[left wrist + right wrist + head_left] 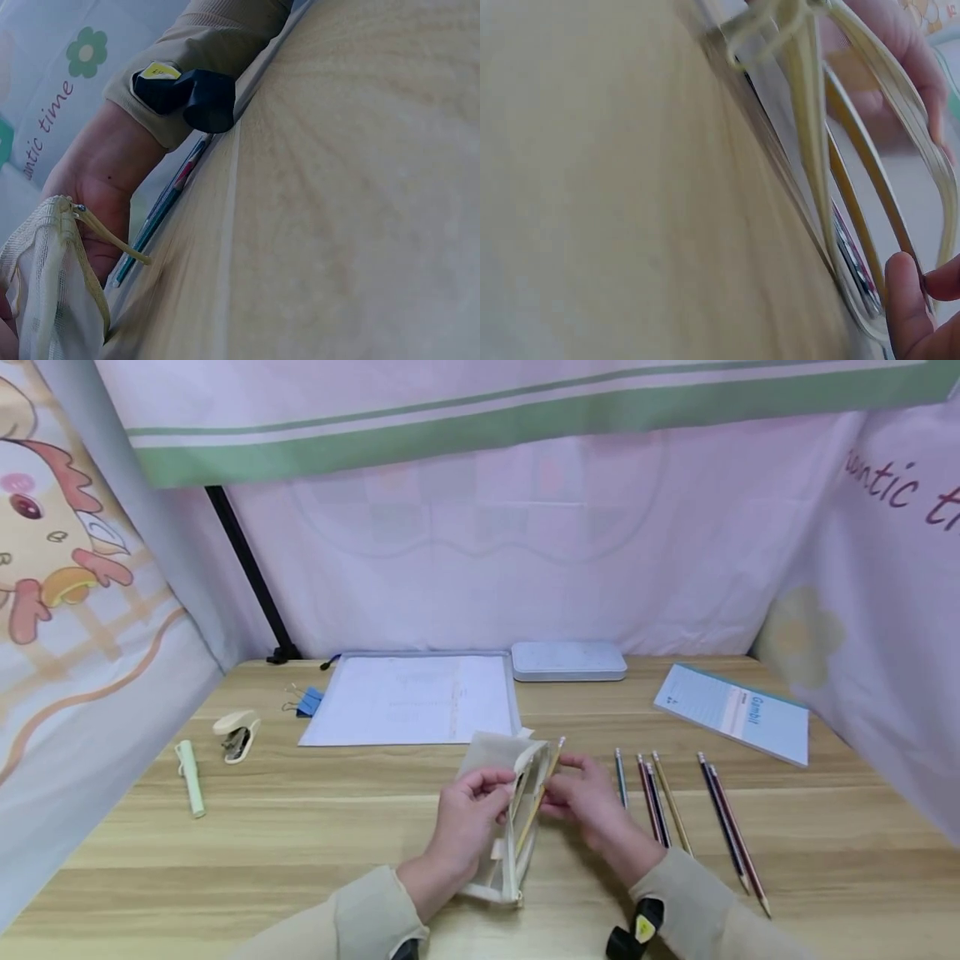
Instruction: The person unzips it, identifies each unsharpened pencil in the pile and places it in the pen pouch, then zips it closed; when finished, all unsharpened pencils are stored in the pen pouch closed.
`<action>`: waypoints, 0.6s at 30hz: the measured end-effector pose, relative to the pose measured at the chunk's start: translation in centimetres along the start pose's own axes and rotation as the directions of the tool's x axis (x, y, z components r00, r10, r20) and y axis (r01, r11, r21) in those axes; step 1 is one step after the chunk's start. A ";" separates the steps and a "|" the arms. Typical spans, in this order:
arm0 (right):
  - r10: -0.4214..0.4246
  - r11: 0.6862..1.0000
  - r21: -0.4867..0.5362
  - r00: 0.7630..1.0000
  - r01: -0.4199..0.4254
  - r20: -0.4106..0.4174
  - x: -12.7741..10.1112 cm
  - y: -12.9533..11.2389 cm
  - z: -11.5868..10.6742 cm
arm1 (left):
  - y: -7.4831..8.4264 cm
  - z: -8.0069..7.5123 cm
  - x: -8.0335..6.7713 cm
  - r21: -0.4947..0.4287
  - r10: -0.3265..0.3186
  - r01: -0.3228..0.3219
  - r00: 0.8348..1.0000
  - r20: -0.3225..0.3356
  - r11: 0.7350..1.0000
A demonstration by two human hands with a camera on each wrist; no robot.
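Note:
A cream mesh pencil pouch [504,810] stands on the wooden desk [300,843], its mouth open. My left hand [468,814] grips the pouch's left edge. My right hand [581,793] pinches a yellow pencil [538,800] that slants into the pouch opening, eraser end up. Several more pencils [660,802] lie in a row just right of my right hand. The left wrist view has the pouch's mesh [45,292] and zipper pull [112,240] beside my right wrist [105,180]. In the right wrist view the open pouch rim [885,135] and a pencil inside [855,217] show.
A clear folder with papers [416,697], a grey tin case [568,660] and a blue booklet [735,710] lie at the back. A stapler [236,733], binder clips [303,700] and a green pen [191,777] sit at the left. Curtains enclose the desk.

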State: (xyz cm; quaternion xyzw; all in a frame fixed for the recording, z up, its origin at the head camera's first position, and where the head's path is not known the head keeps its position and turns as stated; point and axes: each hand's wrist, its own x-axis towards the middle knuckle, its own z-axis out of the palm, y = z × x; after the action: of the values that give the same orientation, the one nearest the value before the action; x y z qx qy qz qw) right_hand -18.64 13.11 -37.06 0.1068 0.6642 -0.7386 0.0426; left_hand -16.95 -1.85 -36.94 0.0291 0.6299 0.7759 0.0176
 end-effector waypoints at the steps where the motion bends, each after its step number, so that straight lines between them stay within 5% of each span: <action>1: 0.008 1.000 -0.013 1.000 -0.008 0.018 -0.2 0.2 0.2 | 0.0 0.1 0.0 -0.002 -0.001 0.001 1.000 0.004 1.000; 11: 0.031 0.998 -0.055 0.996 -0.027 0.078 -1.2 1.0 1.5 | 0.3 0.0 0.0 -0.002 0.002 -0.002 1.000 0.003 1.000; 18: -0.012 0.981 -0.194 0.995 0.032 0.102 -1.6 -0.6 -1.4 | 0.6 -0.6 -0.1 0.014 -0.001 0.002 1.000 -0.016 1.000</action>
State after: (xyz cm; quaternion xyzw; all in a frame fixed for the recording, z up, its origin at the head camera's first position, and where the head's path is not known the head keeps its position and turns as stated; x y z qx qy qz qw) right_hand -17.07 14.43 -36.26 0.0578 0.7315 -0.6749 0.0779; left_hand -16.92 -2.57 -36.50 0.0224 0.6355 0.7717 0.0129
